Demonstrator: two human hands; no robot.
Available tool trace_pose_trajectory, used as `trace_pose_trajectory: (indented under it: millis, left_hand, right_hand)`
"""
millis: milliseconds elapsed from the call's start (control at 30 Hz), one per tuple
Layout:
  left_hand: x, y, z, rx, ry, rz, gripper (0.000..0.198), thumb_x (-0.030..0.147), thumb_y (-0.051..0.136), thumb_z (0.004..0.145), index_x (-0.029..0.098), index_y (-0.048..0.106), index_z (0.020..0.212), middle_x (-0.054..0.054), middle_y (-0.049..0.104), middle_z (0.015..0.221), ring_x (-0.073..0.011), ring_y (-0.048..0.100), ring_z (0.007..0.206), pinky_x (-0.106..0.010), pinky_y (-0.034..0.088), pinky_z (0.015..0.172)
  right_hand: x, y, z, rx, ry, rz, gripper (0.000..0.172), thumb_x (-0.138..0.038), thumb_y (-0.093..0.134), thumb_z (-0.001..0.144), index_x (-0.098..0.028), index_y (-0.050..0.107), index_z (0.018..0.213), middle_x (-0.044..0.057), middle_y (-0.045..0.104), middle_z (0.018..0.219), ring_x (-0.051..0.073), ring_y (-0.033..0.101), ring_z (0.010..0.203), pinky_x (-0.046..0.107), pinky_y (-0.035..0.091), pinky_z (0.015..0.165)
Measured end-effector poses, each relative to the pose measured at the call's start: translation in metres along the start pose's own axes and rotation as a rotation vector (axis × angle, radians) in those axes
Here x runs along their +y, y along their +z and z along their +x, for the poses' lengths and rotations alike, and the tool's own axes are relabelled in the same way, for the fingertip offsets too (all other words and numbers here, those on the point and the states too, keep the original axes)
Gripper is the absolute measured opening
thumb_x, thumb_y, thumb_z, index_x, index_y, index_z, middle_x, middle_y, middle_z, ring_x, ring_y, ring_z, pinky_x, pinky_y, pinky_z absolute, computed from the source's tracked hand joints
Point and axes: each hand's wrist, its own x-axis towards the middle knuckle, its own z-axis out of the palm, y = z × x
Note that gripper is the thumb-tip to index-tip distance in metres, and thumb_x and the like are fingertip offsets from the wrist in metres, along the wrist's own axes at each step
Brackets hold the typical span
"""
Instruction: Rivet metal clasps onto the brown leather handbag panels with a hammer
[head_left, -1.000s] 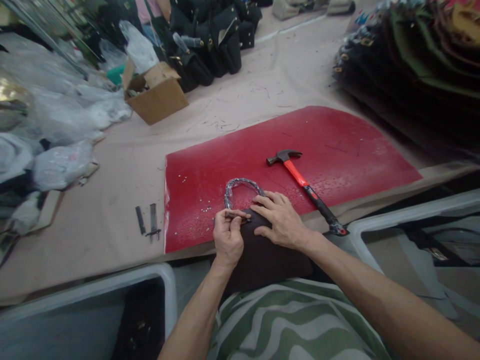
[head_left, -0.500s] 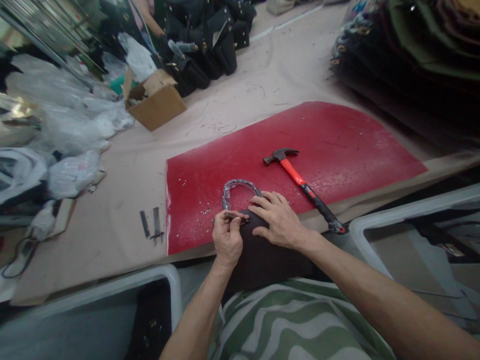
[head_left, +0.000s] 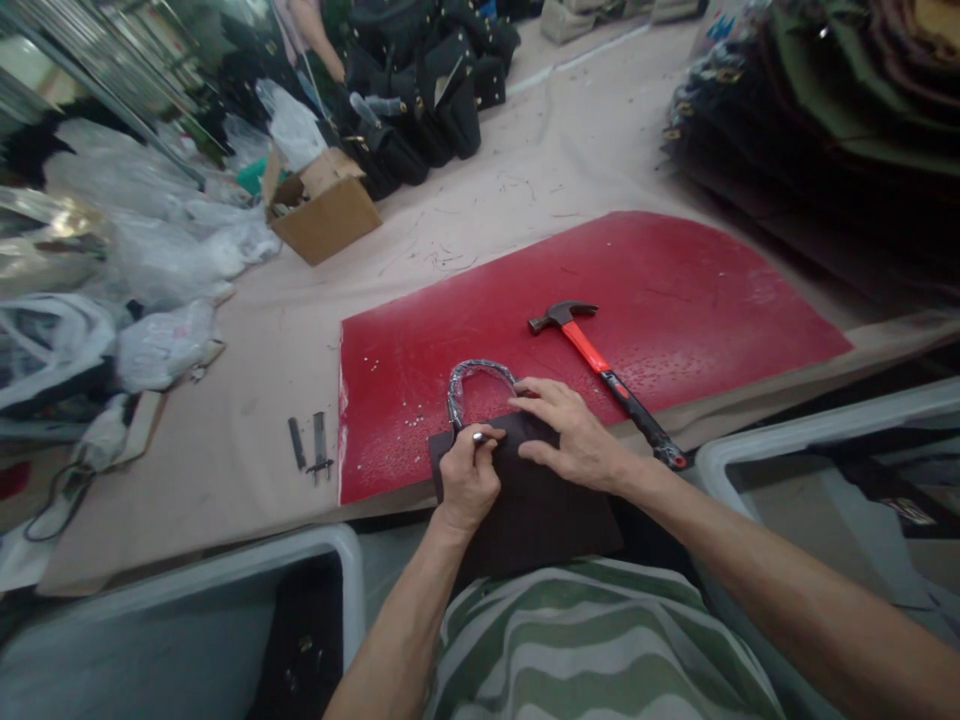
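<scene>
A dark brown bag panel (head_left: 551, 500) lies partly on the red board and reaches back to my body. Its curved handle (head_left: 480, 367), wrapped in clear plastic, lies on the board beyond the panel's edge. Pinched between thumb and fingers of my left hand (head_left: 469, 485) is a short metal punch (head_left: 489, 435), held low over the panel near that edge; whether its tip touches is unclear. My right hand (head_left: 574, 435) rests on the panel with fingers spread, fingertips by the handle's right end. A claw hammer (head_left: 604, 375) with a red and black grip lies to the right.
The red board (head_left: 675, 280) carries small pale bits. Two dark slim tools (head_left: 320, 445) lie left of it. Farther back are a cardboard box (head_left: 330, 220), black bags (head_left: 420, 110) and a co-worker's arm (head_left: 319, 40). Stacked dark pieces (head_left: 810, 170) rise at right; white-rimmed bins (head_left: 341, 545) flank me.
My left hand has shifted slightly right and down with the punch, now tilted differently. More of the panel's left corner shows. The right hand has slid a little right.
</scene>
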Motion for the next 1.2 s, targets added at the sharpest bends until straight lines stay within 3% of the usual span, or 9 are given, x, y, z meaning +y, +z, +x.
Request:
trace_pose_trajectory:
  millis: [167, 367, 467, 633, 800, 933, 1033, 1133, 1200]
  left_hand:
    - [0.0, 0.0, 0.001, 0.005, -0.072, -0.053, 0.011, 0.019, 0.049, 0.099, 0.021, 0.059, 0.099, -0.004, 0.075, 0.087, -0.0149, 0.073, 0.08, -0.027, 0.059, 0.076]
    - [-0.005, 0.003, -0.001, -0.043, 0.013, -0.045, 0.016, 0.023, 0.046, 0.099, 0.022, 0.063, 0.098, -0.007, 0.074, 0.089, -0.0173, 0.073, 0.081, -0.027, 0.06, 0.074]
    - [-0.008, 0.003, 0.002, -0.075, 0.042, -0.053, 0.016, 0.022, 0.046, 0.098, 0.022, 0.062, 0.099, -0.007, 0.073, 0.087, -0.0177, 0.072, 0.08, -0.028, 0.06, 0.075]
    - [-0.011, 0.0, 0.004, -0.108, 0.074, -0.066, 0.016, 0.018, 0.045, 0.097, 0.022, 0.06, 0.102, -0.006, 0.073, 0.088, -0.0174, 0.072, 0.08, -0.028, 0.06, 0.075]
    - [-0.014, 0.002, 0.002, -0.1, 0.132, -0.074, 0.018, 0.013, 0.046, 0.095, 0.022, 0.06, 0.102, -0.005, 0.073, 0.089, -0.0171, 0.073, 0.077, -0.026, 0.06, 0.072]
    - [-0.013, 0.003, 0.002, -0.09, 0.128, -0.106, 0.019, 0.011, 0.046, 0.094, 0.023, 0.059, 0.099, -0.005, 0.071, 0.086, -0.0173, 0.072, 0.076, -0.026, 0.059, 0.07]
    - [-0.014, 0.003, 0.003, -0.093, 0.12, -0.122, 0.017, 0.011, 0.046, 0.094, 0.022, 0.059, 0.099, -0.005, 0.071, 0.085, -0.0175, 0.071, 0.076, -0.026, 0.058, 0.07]
    - [-0.015, 0.003, 0.002, -0.085, 0.135, -0.125, 0.016, 0.011, 0.046, 0.095, 0.021, 0.059, 0.099, -0.005, 0.07, 0.084, -0.0173, 0.07, 0.074, -0.026, 0.058, 0.07]
    - [-0.016, 0.003, 0.002, -0.081, 0.142, -0.122, 0.016, 0.011, 0.046, 0.095, 0.02, 0.059, 0.1, -0.005, 0.07, 0.084, -0.0171, 0.07, 0.074, -0.025, 0.057, 0.07]
  right_hand:
    - [0.009, -0.048, -0.005, 0.21, 0.259, -0.346, 0.037, -0.029, 0.06, 0.088, -0.013, 0.064, 0.122, 0.019, 0.061, 0.126, 0.037, 0.055, 0.118, 0.053, 0.045, 0.101]
    - [0.025, -0.073, -0.012, -0.146, 0.687, -0.637, 0.03, -0.037, 0.049, 0.094, -0.013, 0.062, 0.109, 0.019, 0.067, 0.103, 0.034, 0.066, 0.095, 0.041, 0.048, 0.078]
    - [0.023, -0.069, -0.004, -0.244, 0.755, -0.604, 0.025, -0.032, 0.048, 0.093, -0.014, 0.061, 0.103, 0.02, 0.07, 0.095, 0.034, 0.069, 0.093, 0.04, 0.047, 0.076]
    - [0.018, -0.071, 0.012, -0.152, 0.851, -0.328, 0.015, -0.019, 0.063, 0.072, -0.016, 0.058, 0.086, 0.02, 0.067, 0.09, 0.037, 0.067, 0.101, 0.041, 0.047, 0.08]
    - [0.017, -0.087, 0.024, -0.217, 0.911, 0.055, 0.011, -0.028, 0.057, 0.075, -0.022, 0.048, 0.072, 0.003, 0.053, 0.06, 0.017, 0.055, 0.054, 0.028, 0.044, 0.052]
    - [-0.009, -0.094, 0.02, -0.233, 0.915, 0.299, 0.018, -0.04, 0.045, 0.082, -0.023, 0.047, 0.078, -0.005, 0.04, 0.059, 0.01, 0.034, 0.041, 0.024, 0.035, 0.04]
    - [-0.044, -0.098, 0.006, -0.013, 0.832, 0.377, 0.034, -0.057, 0.04, 0.091, -0.024, 0.043, 0.08, -0.007, 0.04, 0.06, 0.009, 0.034, 0.039, 0.023, 0.031, 0.039]
    - [-0.071, -0.103, -0.012, 0.258, 0.567, 0.079, 0.04, -0.061, 0.041, 0.096, -0.025, 0.045, 0.078, -0.005, 0.047, 0.057, 0.011, 0.043, 0.042, 0.024, 0.033, 0.043]
    - [-0.079, -0.106, -0.024, 0.255, 0.308, -0.256, 0.04, -0.056, 0.038, 0.1, -0.025, 0.044, 0.075, -0.003, 0.049, 0.053, 0.013, 0.046, 0.043, 0.026, 0.031, 0.046]
